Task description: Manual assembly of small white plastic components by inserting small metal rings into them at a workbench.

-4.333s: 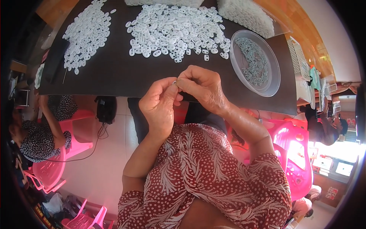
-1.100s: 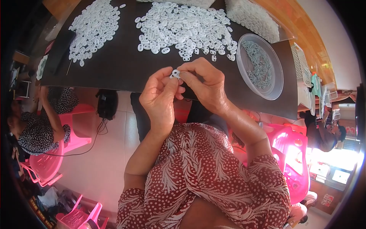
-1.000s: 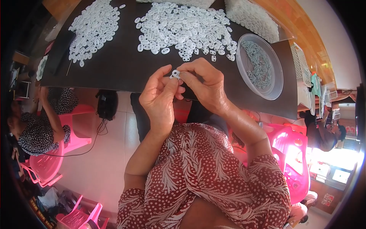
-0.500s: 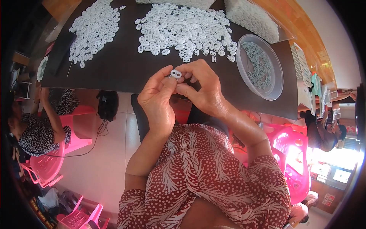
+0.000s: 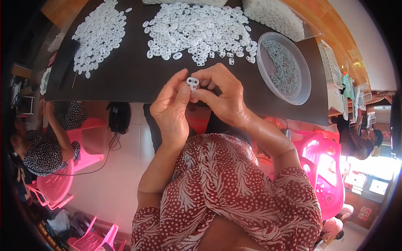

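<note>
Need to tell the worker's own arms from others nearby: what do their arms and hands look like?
Both hands, left hand and right hand, are bare, with no gloves, rings or watch visible. Forearms are bare; short sleeves of a dark red top with white leaf and dot print.

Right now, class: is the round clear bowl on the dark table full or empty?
Partly filled. The clear bowl holds a heap of small grey pieces over its middle, while a bare band of its floor shows around its rim.
</note>
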Demonstrator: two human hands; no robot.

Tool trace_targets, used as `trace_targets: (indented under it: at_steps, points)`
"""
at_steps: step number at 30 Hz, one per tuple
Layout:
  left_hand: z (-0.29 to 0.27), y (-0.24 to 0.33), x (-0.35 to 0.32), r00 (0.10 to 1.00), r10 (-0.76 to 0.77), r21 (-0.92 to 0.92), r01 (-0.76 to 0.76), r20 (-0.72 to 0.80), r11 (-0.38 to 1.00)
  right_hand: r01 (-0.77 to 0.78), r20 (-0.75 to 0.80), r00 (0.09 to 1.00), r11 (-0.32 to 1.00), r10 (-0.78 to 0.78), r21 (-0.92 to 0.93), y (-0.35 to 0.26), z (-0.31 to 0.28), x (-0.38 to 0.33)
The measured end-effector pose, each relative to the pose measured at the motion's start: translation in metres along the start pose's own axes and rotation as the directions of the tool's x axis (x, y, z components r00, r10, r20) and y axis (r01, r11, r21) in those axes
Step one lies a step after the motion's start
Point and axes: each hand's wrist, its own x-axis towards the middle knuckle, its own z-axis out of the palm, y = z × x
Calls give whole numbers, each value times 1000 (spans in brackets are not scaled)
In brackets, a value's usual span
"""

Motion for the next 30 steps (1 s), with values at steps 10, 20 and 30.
trace_targets:
  at_steps: [10, 20, 30]
  points:
    - [-2, -6, -4, 995, 103, 76, -104, 16, 992, 45, -111, 993, 991, -32, 123, 0, 6, -3]
    - [-1, -9, -9, 987, 159, 0, -159, 22, 987, 216, -123, 969, 976, -213, 8, 3, 6, -3]
    - [-2, 1, -8, 989, 150, 70, -151, 15, 986, 148, -93, 985, 988, -143, 45, -8, 8, -2]
